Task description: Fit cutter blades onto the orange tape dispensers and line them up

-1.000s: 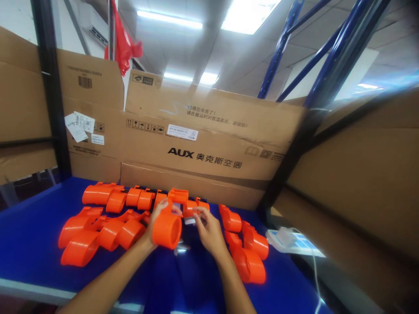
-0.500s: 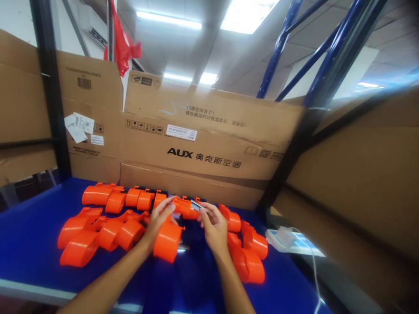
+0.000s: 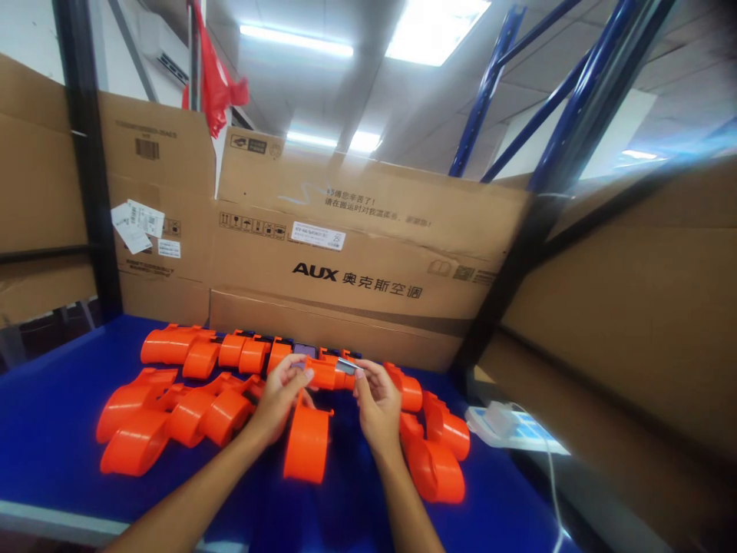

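Between my two hands, over the middle of the table, is an orange plastic tape dispenser (image 3: 322, 373). My left hand (image 3: 282, 392) is closed on its left end, thumb on the near side. At its right end, my right hand (image 3: 378, 395) pinches a small shiny metal plate (image 3: 346, 366), which lies against the orange plastic. A wide orange ring (image 3: 308, 445) hangs just below my left hand; its join to the held part is hidden by my fingers.
On the blue tabletop (image 3: 219, 491), several orange dispensers (image 3: 138, 439) lie to the left, more (image 3: 437, 468) to the right, and a row along the back. Cardboard walls (image 3: 357, 307) enclose the table. A white power strip (image 3: 512, 426) with a cable sits at the right edge.
The orange ring has swung right and down below my left hand. The metal plate lies flatter along the dispenser's end. Both hands keep their grip.
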Available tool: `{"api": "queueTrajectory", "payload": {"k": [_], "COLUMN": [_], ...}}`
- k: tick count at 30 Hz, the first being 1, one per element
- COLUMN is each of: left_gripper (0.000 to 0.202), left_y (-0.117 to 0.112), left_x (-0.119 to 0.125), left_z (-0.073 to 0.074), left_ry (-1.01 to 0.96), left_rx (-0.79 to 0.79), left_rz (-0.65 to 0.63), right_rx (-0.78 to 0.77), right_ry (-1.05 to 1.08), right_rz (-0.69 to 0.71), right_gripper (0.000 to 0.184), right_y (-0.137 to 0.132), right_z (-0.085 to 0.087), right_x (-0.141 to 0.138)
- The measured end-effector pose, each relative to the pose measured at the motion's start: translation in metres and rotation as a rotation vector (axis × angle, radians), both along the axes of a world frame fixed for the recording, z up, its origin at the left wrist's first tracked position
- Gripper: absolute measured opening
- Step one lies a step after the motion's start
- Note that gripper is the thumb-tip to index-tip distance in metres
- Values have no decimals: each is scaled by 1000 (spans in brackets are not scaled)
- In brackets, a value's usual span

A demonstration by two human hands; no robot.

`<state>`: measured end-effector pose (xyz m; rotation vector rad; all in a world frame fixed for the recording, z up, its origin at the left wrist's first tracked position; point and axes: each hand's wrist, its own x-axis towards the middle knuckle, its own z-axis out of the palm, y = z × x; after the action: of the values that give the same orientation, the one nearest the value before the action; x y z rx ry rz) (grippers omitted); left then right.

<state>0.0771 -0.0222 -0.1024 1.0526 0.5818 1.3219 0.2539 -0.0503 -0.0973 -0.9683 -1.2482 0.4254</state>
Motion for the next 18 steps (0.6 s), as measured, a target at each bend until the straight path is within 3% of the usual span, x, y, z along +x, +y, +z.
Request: {"api": "queueTrajectory", "payload": {"k": [18], "left_gripper": [41], "left_y": [-11], "left_x": [-1], "left_z": [16], "left_ry": [-63], "left_rx": [11], "left_rz": [100], "right_rx": [45], "right_ry": [-102], "right_rz": [29], "right_gripper": [25], "right_y": [-3], "right_z": [4], "right_x": [-5]}}
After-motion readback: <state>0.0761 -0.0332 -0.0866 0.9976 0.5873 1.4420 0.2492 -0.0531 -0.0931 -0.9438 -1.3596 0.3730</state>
